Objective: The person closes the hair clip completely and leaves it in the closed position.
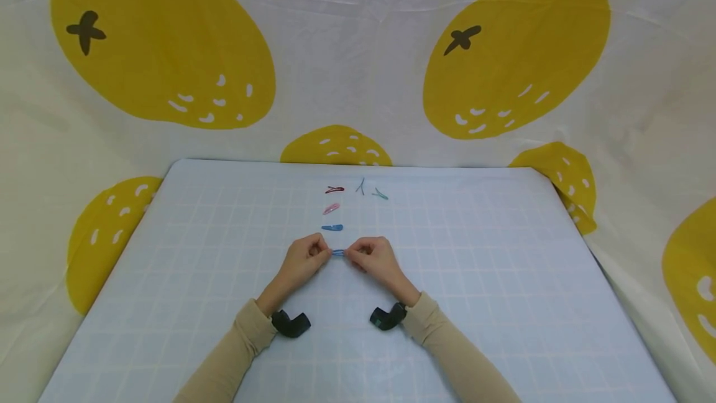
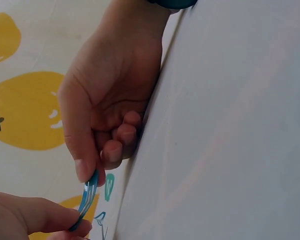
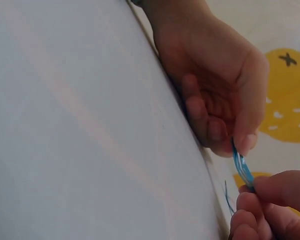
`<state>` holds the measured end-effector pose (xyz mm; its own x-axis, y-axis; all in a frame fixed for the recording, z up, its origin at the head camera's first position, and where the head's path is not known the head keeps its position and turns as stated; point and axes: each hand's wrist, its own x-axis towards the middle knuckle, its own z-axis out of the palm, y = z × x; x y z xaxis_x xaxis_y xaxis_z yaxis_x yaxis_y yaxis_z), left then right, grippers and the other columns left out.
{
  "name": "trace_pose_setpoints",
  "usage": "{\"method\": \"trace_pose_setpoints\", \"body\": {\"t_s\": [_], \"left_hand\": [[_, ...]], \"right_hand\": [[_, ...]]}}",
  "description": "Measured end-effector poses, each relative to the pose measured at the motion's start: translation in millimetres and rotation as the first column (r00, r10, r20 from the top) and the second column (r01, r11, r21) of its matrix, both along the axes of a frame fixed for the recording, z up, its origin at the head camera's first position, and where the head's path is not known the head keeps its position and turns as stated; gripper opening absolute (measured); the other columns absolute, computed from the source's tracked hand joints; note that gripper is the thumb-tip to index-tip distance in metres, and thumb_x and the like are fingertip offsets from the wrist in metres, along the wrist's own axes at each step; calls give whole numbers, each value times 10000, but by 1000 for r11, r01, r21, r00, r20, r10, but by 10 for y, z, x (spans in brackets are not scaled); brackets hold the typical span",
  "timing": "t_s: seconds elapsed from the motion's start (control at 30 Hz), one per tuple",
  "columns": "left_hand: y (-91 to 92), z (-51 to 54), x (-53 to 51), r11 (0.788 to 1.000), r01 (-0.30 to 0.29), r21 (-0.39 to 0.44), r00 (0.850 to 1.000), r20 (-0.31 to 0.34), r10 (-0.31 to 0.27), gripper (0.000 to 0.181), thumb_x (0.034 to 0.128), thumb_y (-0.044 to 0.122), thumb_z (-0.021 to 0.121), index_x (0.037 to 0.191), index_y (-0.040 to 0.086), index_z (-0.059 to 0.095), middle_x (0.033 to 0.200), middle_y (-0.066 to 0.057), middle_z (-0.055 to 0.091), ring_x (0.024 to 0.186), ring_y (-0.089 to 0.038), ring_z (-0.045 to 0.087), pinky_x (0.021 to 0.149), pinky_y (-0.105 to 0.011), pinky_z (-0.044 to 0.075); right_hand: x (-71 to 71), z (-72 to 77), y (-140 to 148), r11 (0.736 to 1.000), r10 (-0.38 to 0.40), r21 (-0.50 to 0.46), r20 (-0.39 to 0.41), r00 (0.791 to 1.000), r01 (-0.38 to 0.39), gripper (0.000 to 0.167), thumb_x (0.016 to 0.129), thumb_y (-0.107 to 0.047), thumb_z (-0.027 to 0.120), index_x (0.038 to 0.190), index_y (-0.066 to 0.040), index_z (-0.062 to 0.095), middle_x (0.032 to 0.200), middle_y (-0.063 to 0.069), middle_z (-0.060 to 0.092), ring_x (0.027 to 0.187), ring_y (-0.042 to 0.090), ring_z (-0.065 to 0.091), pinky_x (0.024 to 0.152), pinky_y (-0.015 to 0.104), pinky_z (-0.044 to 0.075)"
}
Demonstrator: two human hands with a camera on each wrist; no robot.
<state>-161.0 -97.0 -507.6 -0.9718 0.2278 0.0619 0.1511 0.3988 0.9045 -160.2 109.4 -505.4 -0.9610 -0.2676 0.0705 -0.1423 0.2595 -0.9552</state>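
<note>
A blue hair clip [image 1: 338,253] is held directly between the left grip [image 1: 304,260] and the right grip [image 1: 377,260], one end at each, so that neither hand is nearer. Its long axis is aligned left to right in the head view, spanning the narrow gap between the fingertips; in the wrist views its body is seen to be slightly bowed. Both grips are closed to a pinch: the left end is clamped between left thumb and forefinger, and the right end is pinched likewise by the right; the remaining fingers are folded toward each palm. Whether the clip is snapped open or closed cannot be told. Just beyond the hands, a second blue clip [image 1: 332,227] is laid flat on the counter [image 1: 475,278], followed farther out by a pink clip [image 1: 331,209] and a red clip [image 1: 335,189]. A thin bluish clip [image 1: 360,187] and a green clip [image 1: 380,194] are placed to the right of the red one.
</note>
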Motion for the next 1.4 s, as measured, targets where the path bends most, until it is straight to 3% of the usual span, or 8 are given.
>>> {"method": "trace_pose_setpoints", "body": {"t_s": [0.2,0.43,0.7,0.97,1.23,1.4], "left_hand": [[11,0,-1,1000,-4,27,1000,23,3,140,912,63,652,784,98,606,562,-3,499,495,-145,449,488,-241,318],[23,13,-1,999,-11,51,999,34,9,124,928,67,632,810,95,606,561,-13,493,483,-149,447,487,-244,328],[34,17,4,998,-16,59,999,40,14,113,932,70,639,823,94,616,565,-9,489,477,-137,447,490,-241,333],[17,16,18,994,-7,111,1000,-6,8,117,929,77,670,831,54,610,555,4,476,446,-87,423,460,-240,309],[1,-1,15,987,-14,159,1000,5,13,109,946,99,668,854,86,612,566,-22,489,455,-143,449,447,-241,347],[16,37,0,972,-43,229,998,60,30,111,946,95,664,853,54,619,575,-68,496,460,-176,454,452,-243,365]], "right_hand": [[-2,10,8,1000,-3,-12,12,1000,3,111,929,-45,670,876,-3,759,641,57,646,517,91,532,476,215,445],[-1,54,11,1000,5,-17,42,999,-5,145,949,-45,648,912,63,738,699,216,656,548,125,537,488,204,443],[124,403,-17,999,26,-44,47,999,-24,154,937,-1,643,909,143,692,718,291,635,555,181,557,502,218,460],[136,405,-23,997,25,-74,17,1000,-23,151,936,8,642,893,146,687,693,288,618,545,198,546,505,236,461],[102,453,-16,992,1,-121,167,986,20,213,950,-55,648,925,153,687,782,353,606,588,243,542,542,253,468],[88,497,-13,995,5,-99,197,980,15,233,959,-79,642,938,149,688,808,365,606,599,272,554,548,260,476]]}}
